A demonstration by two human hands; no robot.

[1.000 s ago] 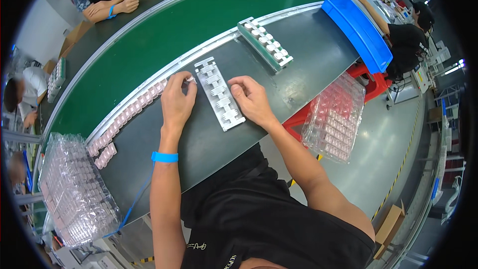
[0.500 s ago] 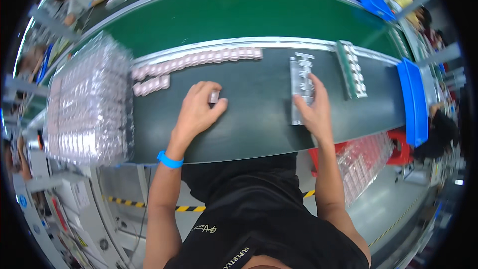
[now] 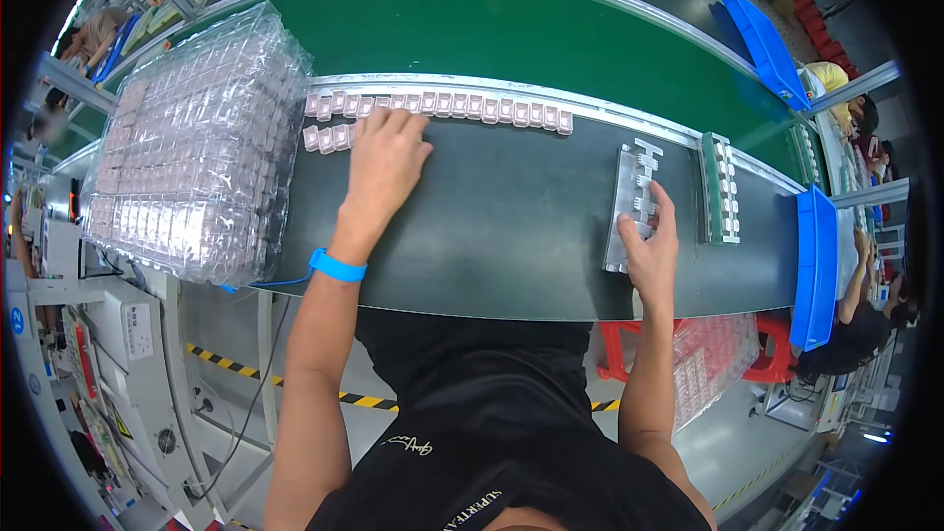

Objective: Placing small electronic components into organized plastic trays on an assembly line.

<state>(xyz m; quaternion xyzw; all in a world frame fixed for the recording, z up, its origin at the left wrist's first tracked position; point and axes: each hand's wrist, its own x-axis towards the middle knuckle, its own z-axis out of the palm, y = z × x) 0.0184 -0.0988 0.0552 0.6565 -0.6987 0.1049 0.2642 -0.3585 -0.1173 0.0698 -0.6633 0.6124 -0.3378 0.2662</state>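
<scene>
My left hand (image 3: 386, 162), palm down with curled fingers, reaches the rows of small pale-pink plastic pieces (image 3: 490, 110) along the table's far edge. Its fingertips and anything between them are hidden. Part of a shorter second row (image 3: 325, 139) shows beside the fingers. On the right, my right hand (image 3: 653, 248) grips a narrow silver metal fixture (image 3: 619, 199) lying on the table, thumb over its top. Clear comb-like plastic parts (image 3: 644, 175) sit along the fixture's right side.
A tall plastic-wrapped stack of pink pieces (image 3: 197, 152) stands at the left. To the right are a green rack of white parts (image 3: 719, 189) and a blue tray (image 3: 814, 265). Beyond the metal rail runs a green conveyor belt (image 3: 472, 34). A red stool (image 3: 615, 349) stands below the table edge.
My left hand has moved from mid-table to the far rows; the small pink piece seen beside its thumb is now out of sight. My right hand stays on the fixture. The view has shifted.
</scene>
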